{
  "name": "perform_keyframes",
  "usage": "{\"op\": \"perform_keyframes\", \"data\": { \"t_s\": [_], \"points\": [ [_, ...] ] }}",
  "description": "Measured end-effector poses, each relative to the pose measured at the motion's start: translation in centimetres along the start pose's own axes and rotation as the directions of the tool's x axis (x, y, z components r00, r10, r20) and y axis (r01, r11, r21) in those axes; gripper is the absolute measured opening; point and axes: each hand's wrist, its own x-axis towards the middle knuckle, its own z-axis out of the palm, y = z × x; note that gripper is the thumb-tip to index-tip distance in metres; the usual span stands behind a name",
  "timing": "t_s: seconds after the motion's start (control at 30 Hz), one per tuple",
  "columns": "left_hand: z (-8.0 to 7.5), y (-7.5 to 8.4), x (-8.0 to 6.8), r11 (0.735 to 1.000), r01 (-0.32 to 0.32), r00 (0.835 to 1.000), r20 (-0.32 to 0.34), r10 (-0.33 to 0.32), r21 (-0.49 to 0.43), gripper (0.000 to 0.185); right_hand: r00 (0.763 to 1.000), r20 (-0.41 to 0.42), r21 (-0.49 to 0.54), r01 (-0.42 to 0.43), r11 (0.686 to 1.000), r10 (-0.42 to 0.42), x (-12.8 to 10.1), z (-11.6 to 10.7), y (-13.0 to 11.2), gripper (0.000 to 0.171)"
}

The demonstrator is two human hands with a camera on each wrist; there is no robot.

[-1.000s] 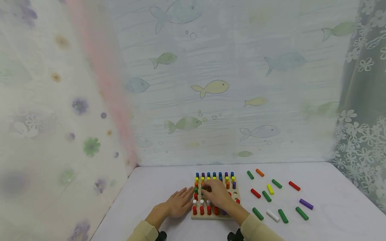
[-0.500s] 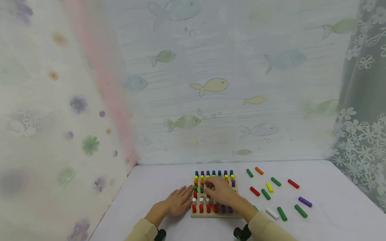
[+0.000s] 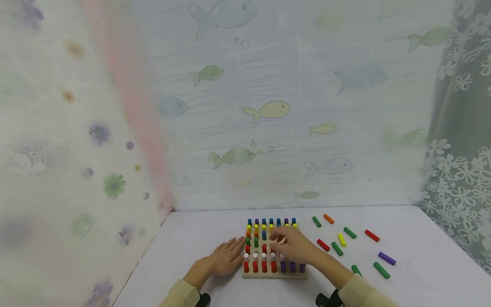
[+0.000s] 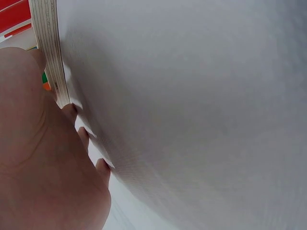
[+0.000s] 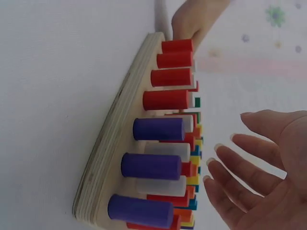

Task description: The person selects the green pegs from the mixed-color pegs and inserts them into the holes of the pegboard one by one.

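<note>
– Where are the hands?
– The left hand [image 3: 227, 258] lies flat at the left edge of the peg board [image 3: 274, 275] on the bench [image 3: 433, 273], gripping nothing. The right hand [image 3: 297, 246] hovers above the board, fingers loosely spread and nothing in them.
– What could go wrong?
– A low sweep of those fingers could knock something askew, and the sleeve [image 3: 362, 293] could roll the green peg [image 3: 356, 269] beside it away.
– What's in the board?
– Its front row has 4 red pegs [image 3: 255, 267] and 3 purple pegs [image 3: 293, 267], all upright.

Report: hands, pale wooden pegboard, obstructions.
Left hand beside pegboard; right hand open above, empty. Pegboard holds multicoloured cylindrical pegs. Right hand blocks head view of some.
</note>
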Motion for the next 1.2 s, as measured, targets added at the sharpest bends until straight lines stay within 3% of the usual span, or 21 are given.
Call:
{"op": "perform_keyframes", "data": {
  "t_s": [0.3,0.57,0.83,1.2],
  "points": [
    [0.4,-0.6,0.2,1.0,-0.021,1.0,-0.015,0.02,-0.02,0.068,1.0,-0.002,-0.015,0.009,1.0,-0.009,-1.8,-2.0,0.5,0.02],
    [-0.5,0.2,-0.3,0.999,-0.023,1.0,0.012,0.024,-0.028,0.068,1.0,-0.026,-0.055,-0.01,0.998,0.008,-3.7,-3.8,2.1,0.019],
    [0.4,-0.7,0.2,0.999,-0.023,1.0,-0.01,0.023,-0.025,0.069,0.999,-0.046,-0.048,0.006,0.999,-0.008,-5.7,-5.8,3.7,0.026],
    [-0.3,0.1,-0.4,1.0,-0.02,1.0,0.007,0.02,-0.016,0.067,0.996,-0.043,-0.08,-0.078,0.994,0.074,-8.2,-8.0,5.8,0.032]
  ]
}}
